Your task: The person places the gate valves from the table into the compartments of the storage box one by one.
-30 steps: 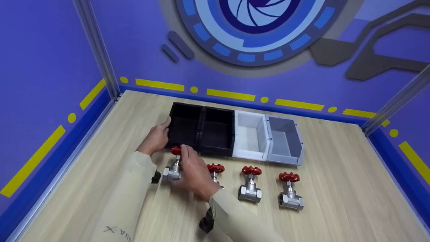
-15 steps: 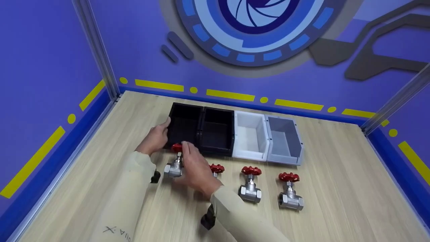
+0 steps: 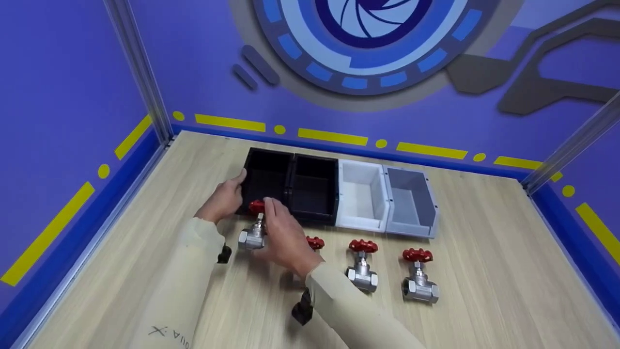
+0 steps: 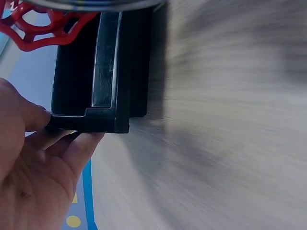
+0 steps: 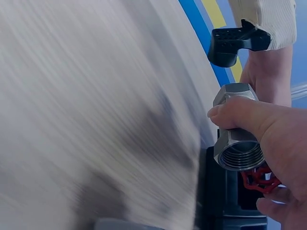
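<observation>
My right hand (image 3: 286,237) holds a metal gate valve (image 3: 252,238) with a red handwheel, thumb across its threaded body (image 5: 232,139) in the right wrist view. The valve is tilted just in front of the leftmost black bin (image 3: 266,180), its handwheel (image 3: 256,207) overlapping the bin's front edge in the head view. With thumb at the rim and fingers beneath the outside, my left hand (image 3: 224,199) grips this bin's left side; the left wrist view shows the grasp on the bin wall (image 4: 106,72). A second valve (image 3: 316,242) is mostly hidden behind my right hand.
Joined to the black bin's right are another black bin (image 3: 312,194), a white bin (image 3: 361,196) and a grey bin (image 3: 407,203). Two more valves (image 3: 362,278) lie in front, the farther right one (image 3: 420,287) below the grey bin. Blue walls (image 3: 208,97) enclose the table.
My right hand has lifted the gate valve slightly and moved it forward toward the leftmost black bin. My left hand has stayed on the bin's side.
</observation>
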{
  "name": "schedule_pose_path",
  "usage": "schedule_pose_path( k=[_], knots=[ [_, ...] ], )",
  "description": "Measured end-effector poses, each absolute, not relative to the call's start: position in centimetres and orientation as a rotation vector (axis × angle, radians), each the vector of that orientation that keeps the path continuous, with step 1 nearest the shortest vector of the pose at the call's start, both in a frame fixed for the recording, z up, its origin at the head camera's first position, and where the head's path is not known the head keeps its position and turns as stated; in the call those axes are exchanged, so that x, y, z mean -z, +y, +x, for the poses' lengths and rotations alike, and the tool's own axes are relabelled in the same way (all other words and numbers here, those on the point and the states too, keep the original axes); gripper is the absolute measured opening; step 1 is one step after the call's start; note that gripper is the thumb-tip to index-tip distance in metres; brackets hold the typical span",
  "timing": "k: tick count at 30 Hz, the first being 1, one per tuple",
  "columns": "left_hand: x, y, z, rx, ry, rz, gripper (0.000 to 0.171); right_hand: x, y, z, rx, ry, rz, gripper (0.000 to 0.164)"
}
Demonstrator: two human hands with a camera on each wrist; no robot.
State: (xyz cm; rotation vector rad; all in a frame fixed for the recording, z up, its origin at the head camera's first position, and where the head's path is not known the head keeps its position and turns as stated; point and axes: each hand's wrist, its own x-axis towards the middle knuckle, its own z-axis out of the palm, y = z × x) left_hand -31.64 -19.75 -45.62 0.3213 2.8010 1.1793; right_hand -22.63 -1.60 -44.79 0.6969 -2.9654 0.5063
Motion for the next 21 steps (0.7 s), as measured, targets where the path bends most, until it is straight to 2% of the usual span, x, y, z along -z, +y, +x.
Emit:
schedule_pose_path(
  k=[21],
  knots=[
    [46.0, -19.8, -31.7, -1.200, 2.831, 0.342, 0.054, 43.8, -0.5, -24.5, -0.399, -2.904, 0.662, 0.117]
  ],
)
